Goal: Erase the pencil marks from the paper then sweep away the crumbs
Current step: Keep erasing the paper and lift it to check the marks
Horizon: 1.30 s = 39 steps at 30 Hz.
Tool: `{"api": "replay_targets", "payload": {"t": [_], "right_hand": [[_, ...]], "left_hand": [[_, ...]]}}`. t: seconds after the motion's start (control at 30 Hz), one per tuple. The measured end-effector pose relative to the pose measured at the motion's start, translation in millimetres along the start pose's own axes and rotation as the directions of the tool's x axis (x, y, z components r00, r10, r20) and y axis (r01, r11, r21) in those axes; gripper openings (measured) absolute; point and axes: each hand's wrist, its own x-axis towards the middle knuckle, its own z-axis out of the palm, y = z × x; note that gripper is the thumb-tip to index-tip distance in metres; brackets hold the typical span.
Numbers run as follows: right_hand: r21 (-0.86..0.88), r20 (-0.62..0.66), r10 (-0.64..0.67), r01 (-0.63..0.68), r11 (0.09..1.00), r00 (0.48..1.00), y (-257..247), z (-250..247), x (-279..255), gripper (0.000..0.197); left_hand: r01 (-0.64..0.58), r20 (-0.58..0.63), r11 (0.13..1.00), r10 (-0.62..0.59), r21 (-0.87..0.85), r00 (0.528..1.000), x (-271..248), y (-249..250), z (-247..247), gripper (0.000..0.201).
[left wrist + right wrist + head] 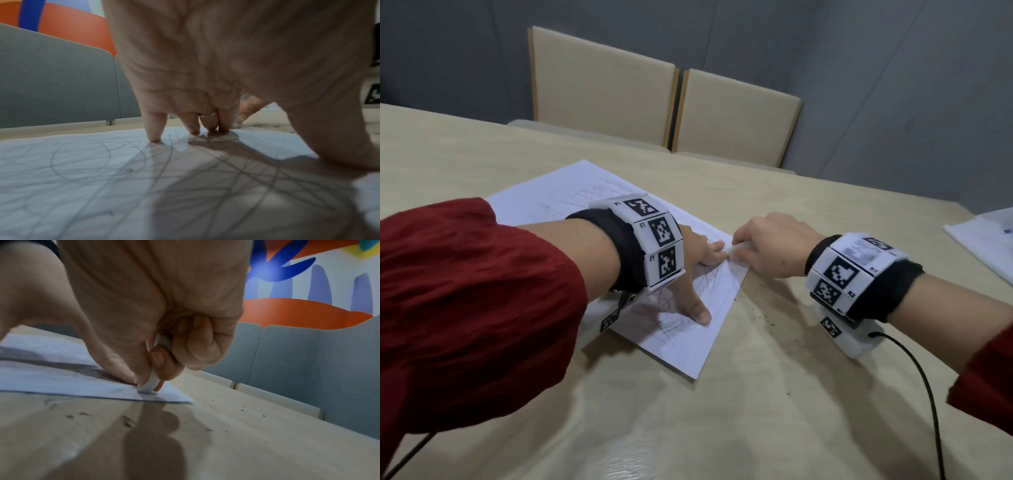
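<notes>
At the paper's (681, 342) right corner, the right hand (774, 246) pinched the eraser (151, 382) upright; remaining pencil marks (671, 322) lay leftward, under the left hand's (688, 270) flat, spread fingers (156, 128).

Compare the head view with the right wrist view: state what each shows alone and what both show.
Head view only: the left hand pressing the paper flat, pencil scribbles beside the thumb, two chairs, another sheet far right.

Right wrist view only: the white eraser pinched in the fingers, its tip on the paper's corner, and a colourful wall mural.

Both: the right hand, paper, and dark crumbs on the table.
</notes>
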Motion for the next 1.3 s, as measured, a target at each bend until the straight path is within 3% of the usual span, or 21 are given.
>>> {"api": "replay_targets", "payload": {"t": [0.2,0.47,0.57,0.73,0.9,1.1,1.23,1.3], "right_hand": [[-0.143,-0.044,-0.056,0.049,0.989,0.997,-2.3,1.7,-7.4,0.016],[-0.215,-0.041,-0.025,0.016,0.976,0.999,-2.5,-9.0,-4.7,0.02],[-0.113,-0.025,-0.028,0.025,0.993,0.999,0.3,-11.1,-9.7,0.012],[0.06,-0.023,-0.011,0.013,0.998,1.0,5.0,-9.5,-2.2,0.01],[0.259,0.004,-0.009,0.008,0.966,1.0,8.5,-13.4,4.1,0.007],[0.17,-0.05,-0.054,0.062,0.983,0.997,-5.1,-3.4,6.3,0.009],[0.124,-0.123,-0.052,0.068,0.99,0.991,-11.3,-3.5,11.9,0.007],[0.086,-0.101,-0.09,0.099,0.991,0.991,-13.7,-6.3,11.2,0.008]], "left_hand": [[-0.001,-0.004,1.0,0.001,0.008,1.0,-3.5,1.4,0.9,0.131],[0.03,-0.05,0.999,-0.031,-0.012,0.998,-4.6,9.0,5.0,0.14],[0.031,-0.074,0.999,-0.032,-0.021,0.997,-5.9,8.2,5.3,0.145],[0.088,-0.042,0.996,-0.088,0.013,0.995,-5.8,12.4,6.8,0.123],[0.096,-0.074,0.995,-0.096,-0.003,0.993,-14.1,14.9,10.6,0.122],[0.093,-0.071,0.995,-0.095,-0.033,0.993,-20.3,23.3,4.0,0.132],[0.128,-0.143,0.991,-0.132,-0.035,0.981,-12.8,31.4,-4.0,0.073],[0.112,-0.141,0.993,-0.114,-0.025,0.983,-15.7,29.8,-2.7,0.079]]}}
